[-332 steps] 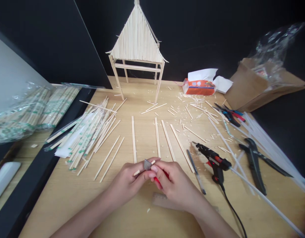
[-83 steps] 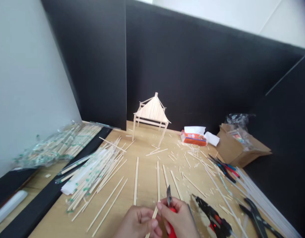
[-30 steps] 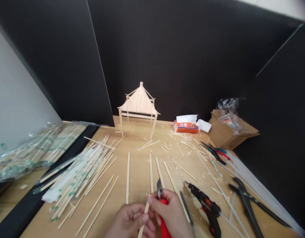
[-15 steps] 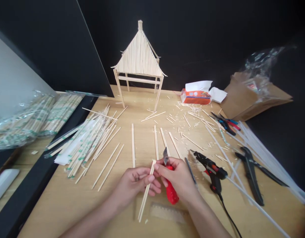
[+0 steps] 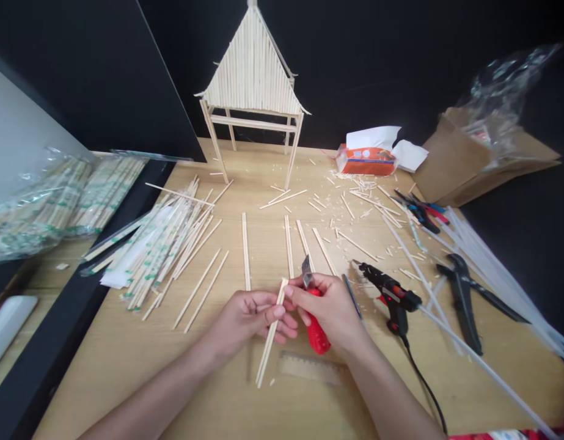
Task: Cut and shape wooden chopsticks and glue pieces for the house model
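My left hand (image 5: 258, 315) pinches a pair of thin wooden sticks (image 5: 269, 351) lying side by side, slanted above the table. At their upper end, the thumb and fingertips of my right hand (image 5: 325, 302) press against the sticks. The same right hand also grips a red-handled craft knife (image 5: 318, 336), its blade pointing up and away from me. Under my hands lies a clear ruler (image 5: 311, 368), partly hidden by my right wrist. Just beyond are several paired sticks (image 5: 288, 244) laid out lengthwise.
A stick-built house model (image 5: 252, 73) stands at the back. Loose and bagged sticks (image 5: 167, 244) lie left. On the right are a glue gun (image 5: 391, 296), black cutters (image 5: 462, 299), pliers (image 5: 417, 214), clear glue sticks (image 5: 501, 281), an orange tissue pack (image 5: 366, 160) and a paper bag (image 5: 483, 159).
My view has tipped slightly downward, so the table and the model sit higher in the picture. Both hands keep the same hold on the sticks and knife.
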`<action>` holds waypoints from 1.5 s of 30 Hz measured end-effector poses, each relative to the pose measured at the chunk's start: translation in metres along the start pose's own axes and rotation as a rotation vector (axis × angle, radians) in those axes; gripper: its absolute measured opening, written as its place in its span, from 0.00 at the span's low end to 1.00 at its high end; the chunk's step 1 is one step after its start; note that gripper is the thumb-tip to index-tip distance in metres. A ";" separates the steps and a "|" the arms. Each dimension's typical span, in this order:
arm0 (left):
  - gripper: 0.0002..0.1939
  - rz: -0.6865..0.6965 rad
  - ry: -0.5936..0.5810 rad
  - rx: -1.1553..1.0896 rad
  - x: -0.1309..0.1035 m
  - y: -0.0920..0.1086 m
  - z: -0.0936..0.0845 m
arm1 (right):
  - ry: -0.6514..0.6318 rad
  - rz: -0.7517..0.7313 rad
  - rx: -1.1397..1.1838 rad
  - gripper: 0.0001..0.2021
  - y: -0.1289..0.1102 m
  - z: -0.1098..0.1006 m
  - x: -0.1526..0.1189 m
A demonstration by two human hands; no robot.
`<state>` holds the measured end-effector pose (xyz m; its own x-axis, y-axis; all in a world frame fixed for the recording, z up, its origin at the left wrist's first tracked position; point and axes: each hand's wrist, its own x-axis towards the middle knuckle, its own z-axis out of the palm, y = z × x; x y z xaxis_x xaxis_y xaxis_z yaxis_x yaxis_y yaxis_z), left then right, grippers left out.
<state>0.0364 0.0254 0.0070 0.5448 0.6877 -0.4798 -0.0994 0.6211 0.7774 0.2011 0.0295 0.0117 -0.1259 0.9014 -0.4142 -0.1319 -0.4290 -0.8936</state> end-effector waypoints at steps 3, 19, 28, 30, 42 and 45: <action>0.10 0.009 -0.006 0.013 0.000 0.000 -0.002 | -0.003 -0.002 0.003 0.11 -0.002 0.001 -0.002; 0.13 0.093 0.244 -0.190 0.003 0.003 -0.006 | 0.101 -0.048 -0.198 0.12 -0.010 -0.006 -0.005; 0.15 0.158 0.238 -0.239 0.005 0.000 -0.010 | 0.084 -0.089 -0.248 0.16 0.000 -0.002 0.006; 0.15 0.162 0.244 -0.248 0.005 0.000 -0.010 | 0.085 -0.100 -0.248 0.17 0.002 -0.002 0.008; 0.14 0.278 0.281 -0.254 0.003 0.008 -0.015 | 0.096 -0.120 -0.248 0.17 -0.002 -0.001 0.005; 0.15 0.286 0.288 -0.251 0.001 0.011 -0.015 | 0.072 -0.126 -0.281 0.17 -0.001 -0.001 0.004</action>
<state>0.0231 0.0387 0.0094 0.2169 0.8987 -0.3812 -0.4295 0.4385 0.7894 0.2021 0.0336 0.0110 -0.0544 0.9525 -0.2998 0.1360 -0.2904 -0.9472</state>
